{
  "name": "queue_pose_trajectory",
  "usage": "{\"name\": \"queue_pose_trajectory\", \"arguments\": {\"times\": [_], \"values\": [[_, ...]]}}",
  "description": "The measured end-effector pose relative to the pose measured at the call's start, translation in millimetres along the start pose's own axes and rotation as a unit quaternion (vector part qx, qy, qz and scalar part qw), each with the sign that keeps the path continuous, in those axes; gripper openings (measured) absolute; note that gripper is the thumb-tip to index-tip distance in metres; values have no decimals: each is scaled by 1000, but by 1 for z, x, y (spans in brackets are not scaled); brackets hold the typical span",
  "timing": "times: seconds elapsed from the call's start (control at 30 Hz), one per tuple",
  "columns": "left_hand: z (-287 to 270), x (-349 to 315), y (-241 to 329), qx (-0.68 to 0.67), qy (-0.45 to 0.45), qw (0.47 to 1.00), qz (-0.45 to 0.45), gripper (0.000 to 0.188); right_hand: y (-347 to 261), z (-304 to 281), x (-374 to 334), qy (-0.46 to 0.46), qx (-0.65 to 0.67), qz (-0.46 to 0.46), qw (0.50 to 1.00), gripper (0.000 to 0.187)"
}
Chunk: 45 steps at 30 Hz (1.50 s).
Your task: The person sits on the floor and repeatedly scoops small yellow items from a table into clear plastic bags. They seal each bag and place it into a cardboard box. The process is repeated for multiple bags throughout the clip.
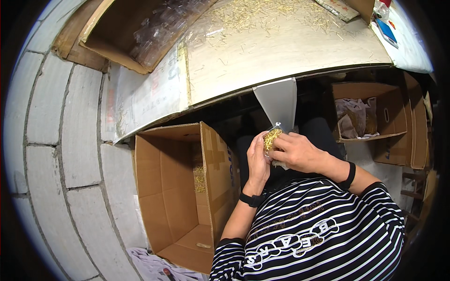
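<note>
In front of my lap I hold a small clear plastic pack (272, 139) filled with thin gold-coloured metal pieces. My left hand (257, 159) is closed along its left side, with the fingers pointing up. My right hand (301, 152) is closed over its right side, the bent fingers pressed against the opening and the contents. Part of the pack is hidden by my fingers. On the table (225, 79) above lie many loose gold-coloured metal hooks (253, 18), spread over its far part.
An open cardboard box (173, 187) stands left of my lap, with a few gold-filled packs inside. Another cardboard box (370, 107) at the right holds plastic bags. At the upper left, a carton (112, 33) contains clear plastic packs. A blue phone-like object (387, 33) lies upper right.
</note>
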<state>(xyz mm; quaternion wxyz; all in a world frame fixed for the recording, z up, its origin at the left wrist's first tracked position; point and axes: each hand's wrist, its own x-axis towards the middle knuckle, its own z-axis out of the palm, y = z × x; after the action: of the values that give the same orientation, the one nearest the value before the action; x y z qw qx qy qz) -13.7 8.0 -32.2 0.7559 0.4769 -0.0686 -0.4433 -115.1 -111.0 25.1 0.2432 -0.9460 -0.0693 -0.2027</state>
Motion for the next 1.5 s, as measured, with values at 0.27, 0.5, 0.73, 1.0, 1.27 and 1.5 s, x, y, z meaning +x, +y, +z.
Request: {"name": "queue_pose_trajectory", "arguments": {"times": [0.27, 0.5, 0.73, 1.0, 1.27, 1.5], "values": [[-1, -1, -3, 15, 4, 1000, -4, 30, 3, 8, -6, 38, 56, 7, 998, 14], [2, -6, 2, 19, -39, 999, -26, 34, 4, -2, -6, 21, 20, 196, 980, 16], [0, -8, 9, -16, -40, 999, -12, 35, 0, -11, -4, 102, 27, 128, 986, 38], [-2, -4, 14, -19, -28, 999, 35, 36, -5, 1, -8, -16, -19, 56, 998, 48], [-3, -4, 51, 0, -49, 998, 47, 38, 10, -30, 9, 176, 108, 93, 974, 37], [-44, -6, 54, 62, 14, 997, 41, 44, 42, -47, 40, 137, 99, 181, 969, 32]]}}
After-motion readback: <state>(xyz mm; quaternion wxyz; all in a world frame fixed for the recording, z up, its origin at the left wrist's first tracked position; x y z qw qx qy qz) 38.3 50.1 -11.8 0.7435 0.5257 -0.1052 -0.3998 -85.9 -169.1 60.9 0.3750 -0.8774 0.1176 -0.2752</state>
